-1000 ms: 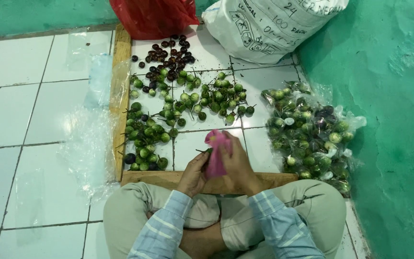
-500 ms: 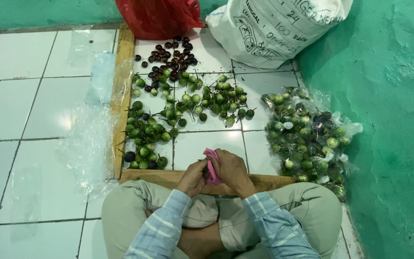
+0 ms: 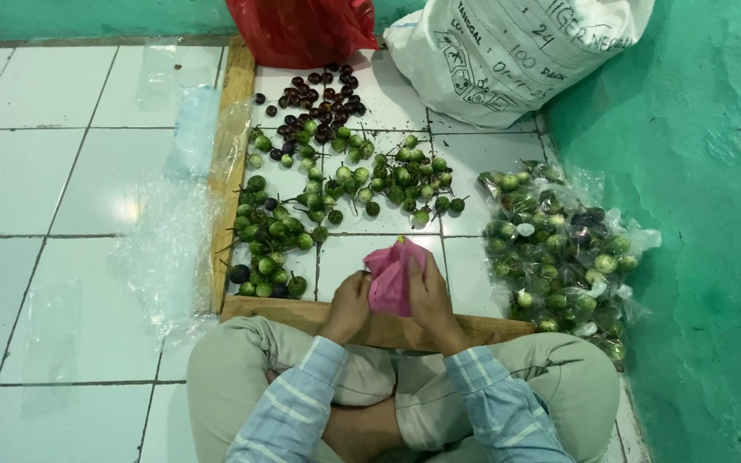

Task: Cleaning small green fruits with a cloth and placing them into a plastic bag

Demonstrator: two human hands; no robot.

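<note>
Both my hands hold a small pink plastic bag (image 3: pixel 392 276) just above the wooden board at my knees. My left hand (image 3: pixel 349 304) grips its left side and my right hand (image 3: pixel 429 296) grips its right side. Beyond the bag, several small round green fruits with stems (image 3: pixel 336 193) lie loose on the white tiled floor. A patch of dark purple fruits (image 3: pixel 315 107) lies farther away. I sit cross-legged in light trousers and a blue plaid shirt.
Clear bags packed with green fruits (image 3: pixel 559 249) are piled at the right by the green wall (image 3: pixel 713 214). A white sack (image 3: pixel 508 51) and a red bag (image 3: pixel 302 26) stand at the back. A wooden frame (image 3: pixel 229 146) edges the fruits; clear plastic sheets (image 3: pixel 173 240) lie left.
The pink bag, held upright a second ago, was then narrowed between my hands and is now spread wider. My hands stay at the same spot by the board.
</note>
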